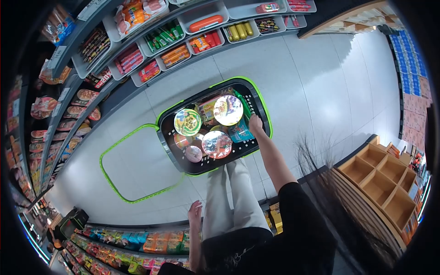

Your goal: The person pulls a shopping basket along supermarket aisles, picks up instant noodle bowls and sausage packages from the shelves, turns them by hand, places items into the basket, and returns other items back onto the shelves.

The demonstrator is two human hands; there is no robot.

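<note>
A black shopping basket (173, 158) with a green rim stands on the floor in front of my legs, its green handle (106, 178) folded out to the left. Inside lie several round-lidded tubs, among them a green-and-yellow one (187, 122), a large one (228, 110) and a reddish one (216, 144). My right hand (255, 123) reaches into the basket's right side, fingers closed at a green packet (243, 104), just above a blue packet (241, 132). What its fingertips hold is hard to make out. My left hand (195, 211) hangs beside my left leg, fingers apart, holding nothing.
Shelves with white bins (203, 23) of packaged sausages run along the top and left. Packaged snacks line a lower shelf (160, 243). A wooden compartment stand (378, 176) is at the right, with stacked boxes (412, 73) beyond. A person (56, 233) is at the far lower left.
</note>
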